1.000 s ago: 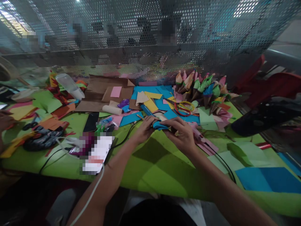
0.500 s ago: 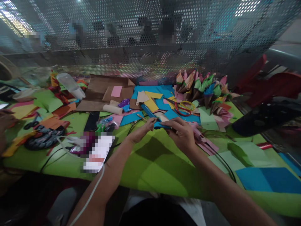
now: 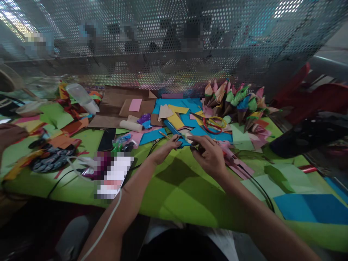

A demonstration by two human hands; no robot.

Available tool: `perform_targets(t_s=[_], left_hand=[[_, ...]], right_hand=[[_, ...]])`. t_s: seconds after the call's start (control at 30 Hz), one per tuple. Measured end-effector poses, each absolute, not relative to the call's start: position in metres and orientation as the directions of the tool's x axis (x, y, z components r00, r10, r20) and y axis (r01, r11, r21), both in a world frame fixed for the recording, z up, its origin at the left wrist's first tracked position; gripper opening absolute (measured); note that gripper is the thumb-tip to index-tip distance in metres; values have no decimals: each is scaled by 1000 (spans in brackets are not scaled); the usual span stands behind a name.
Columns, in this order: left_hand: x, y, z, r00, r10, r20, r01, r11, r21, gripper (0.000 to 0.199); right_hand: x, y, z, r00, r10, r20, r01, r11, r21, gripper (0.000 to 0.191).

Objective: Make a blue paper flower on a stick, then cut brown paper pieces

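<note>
Over the green tabletop, my left hand (image 3: 169, 146) pinches a small piece of blue paper (image 3: 186, 142) that looks folded or curled. My right hand (image 3: 208, 151) is at the paper's other side, fingers bent, index fingertip at its edge; the thumb is lower down. My fingers partly hide the paper. A pale, roundish thing (image 3: 186, 134) shows just behind it, too unclear to name. Close to my right hand lies a pink glue gun (image 3: 230, 155) with a black cord. Beyond my hands are scissors with red and yellow handles (image 3: 213, 125).
Paper flowers (image 3: 240, 101) stand in a bunch at the back right. Brown paper (image 3: 108, 105), a cardboard tube (image 3: 131, 125) and a black phone (image 3: 107, 140) lie left of centre. A dark bottle (image 3: 307, 139) is at right. Another person's hand (image 3: 12, 134) rests at far left.
My right hand's fingers have spread a little and its thumb has dropped from the blue paper. The paper has tilted or flattened slightly. The other person's hand has come further into view.
</note>
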State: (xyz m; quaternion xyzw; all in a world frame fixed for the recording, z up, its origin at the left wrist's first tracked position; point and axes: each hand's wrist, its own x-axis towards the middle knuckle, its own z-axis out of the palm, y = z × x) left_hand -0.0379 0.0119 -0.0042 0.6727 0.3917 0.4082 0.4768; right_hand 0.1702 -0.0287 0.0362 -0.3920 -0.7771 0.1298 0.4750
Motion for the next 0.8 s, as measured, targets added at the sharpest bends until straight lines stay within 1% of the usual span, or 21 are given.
perform_targets(t_s=[0.1, 0.2, 0.33, 0.43, 0.47, 0.53, 0.6, 0.63, 0.7, 0.73, 0.8], left_hand=[[-35, 9, 6, 405, 911, 76, 59, -109, 992, 30], [-33, 7, 13, 423, 904, 58, 45, -85, 995, 28], [-36, 6, 16, 436, 895, 90, 31, -114, 993, 29], [-39, 8, 16, 437, 891, 123, -7, -133, 991, 29], [-39, 9, 16, 438, 890, 131, -18, -137, 990, 29], [-40, 12, 17, 435, 889, 144, -42, -140, 989, 30], [-39, 12, 20, 449, 879, 160, -60, -149, 987, 32], [-39, 12, 21, 459, 872, 169, -67, -156, 986, 33], [-38, 11, 23, 471, 862, 189, -78, -172, 982, 35], [-37, 11, 24, 474, 858, 197, -83, -179, 980, 35], [-36, 10, 25, 472, 855, 214, -90, -195, 977, 35]], right_hand=[[171, -27, 35, -235, 747, 622, 477, 646, -595, 38], [173, -27, 36, -216, 743, 633, 468, 648, -601, 33], [179, -26, 59, -94, 741, 665, 464, 623, -629, 25], [192, -23, 89, 14, 748, 663, 474, 579, -663, 28], [199, -21, 99, 34, 755, 655, 486, 560, -671, 28], [219, -18, 112, 14, 777, 629, 540, 524, -659, 26], [241, -18, 114, -47, 806, 589, 650, 473, -595, 21], [252, -20, 110, -91, 835, 543, 719, 433, -545, 19], [269, -26, 97, -152, 912, 382, 859, 313, -405, 18], [275, -30, 88, -135, 950, 281, 917, 227, -328, 22], [280, -35, 70, -21, 995, 102, 977, 42, -209, 33]])
